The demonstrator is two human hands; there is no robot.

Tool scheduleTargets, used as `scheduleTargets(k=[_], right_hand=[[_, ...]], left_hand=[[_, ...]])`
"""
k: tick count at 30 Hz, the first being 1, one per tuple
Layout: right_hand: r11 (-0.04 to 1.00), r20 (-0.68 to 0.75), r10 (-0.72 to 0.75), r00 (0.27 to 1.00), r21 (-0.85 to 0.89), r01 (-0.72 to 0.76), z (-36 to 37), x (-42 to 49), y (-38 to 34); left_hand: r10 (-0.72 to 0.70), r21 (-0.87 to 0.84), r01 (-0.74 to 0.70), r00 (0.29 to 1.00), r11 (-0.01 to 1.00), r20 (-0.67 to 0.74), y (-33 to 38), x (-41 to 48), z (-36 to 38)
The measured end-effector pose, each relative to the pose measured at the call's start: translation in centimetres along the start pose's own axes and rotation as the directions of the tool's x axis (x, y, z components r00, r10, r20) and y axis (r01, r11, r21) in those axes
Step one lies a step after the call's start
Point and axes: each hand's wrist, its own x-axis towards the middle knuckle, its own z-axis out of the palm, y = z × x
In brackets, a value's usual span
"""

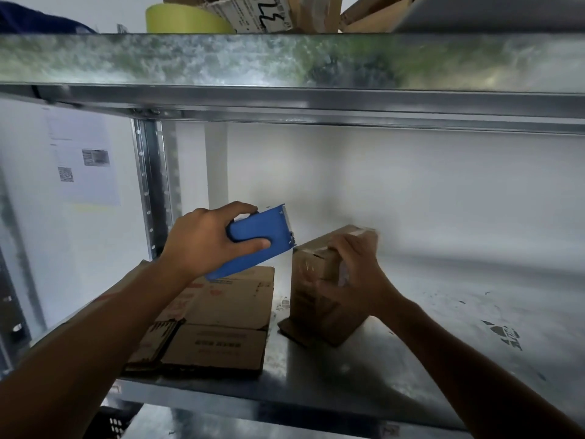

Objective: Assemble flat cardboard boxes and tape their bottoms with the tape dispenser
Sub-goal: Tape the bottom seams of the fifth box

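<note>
So one small cardboard box (319, 289) is already folded up and standing on the metal shelf (411, 359), with what looks like tape across its top face. Right hand (354, 274) has its fingers wrapped round the box, left hand (202, 242) is clamped on the blue tape dispenser (256, 239) just beside it. Stack of flat boxes (215, 318) on the left hasn't been folded, so plenty left I reckon.

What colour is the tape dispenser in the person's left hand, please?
Blue; the tape dispenser shows clearly in the head view.
</note>
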Motion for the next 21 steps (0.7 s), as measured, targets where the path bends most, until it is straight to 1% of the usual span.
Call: scheduleTargets(k=[1,3,4,7,10,16,17,18,19,20,21], right_hand=[[0.995,0.034,-0.052,0.998,0.091,0.049,-0.5,-0.1,0.5],[0.990,0.102,-0.123,0.987,0.086,0.114,-1.5,0.0,1.2],[0.990,0.129,-0.134,0.983,0.068,0.126,-1.9,0.1,1.4],[0.989,0.171,-0.133,0.976,0.085,0.120,-2.7,0.0,1.8],[0.991,0.209,-0.118,0.971,0.089,0.102,-3.1,-0.2,2.2],[0.991,0.283,-0.103,0.953,0.107,0.075,-3.6,-0.2,3.0],[0.985,0.298,-0.101,0.949,0.165,0.053,-3.6,-0.2,3.1],[0.964,0.309,-0.081,0.948,0.265,-0.004,-3.8,-0.2,2.9],[0.917,0.303,-0.042,0.952,0.391,-0.084,-4.1,-0.1,2.5],[0.861,0.272,0.001,0.962,0.489,-0.140,-4.2,0.2,2.0],[0.827,0.213,0.052,0.976,0.538,-0.162,-4.4,0.6,1.5]], left_hand=[[0.023,-0.003,-0.023,1.000,1.000,0.000,0.1,0.2,0.0],[0.052,-0.021,-0.051,0.999,0.998,0.013,0.3,0.6,0.2],[0.063,-0.039,-0.062,0.998,0.997,0.026,0.5,0.8,0.3],[0.112,-0.104,-0.103,0.990,0.989,0.087,1.1,1.4,0.7],[0.177,-0.127,-0.159,0.973,0.979,0.145,1.1,1.9,1.3],[0.219,-0.204,-0.176,0.952,0.963,0.212,0.7,3.0,1.4],[0.217,-0.214,-0.170,0.951,0.962,0.221,0.7,3.2,1.4],[0.215,-0.225,-0.164,0.949,0.961,0.228,0.5,3.4,1.4],[0.217,-0.237,-0.161,0.947,0.958,0.236,0.4,3.5,1.4],[0.220,-0.251,-0.158,0.945,0.955,0.243,0.3,3.6,1.5],[0.219,-0.266,-0.151,0.943,0.952,0.250,0.3,3.6,1.5]])
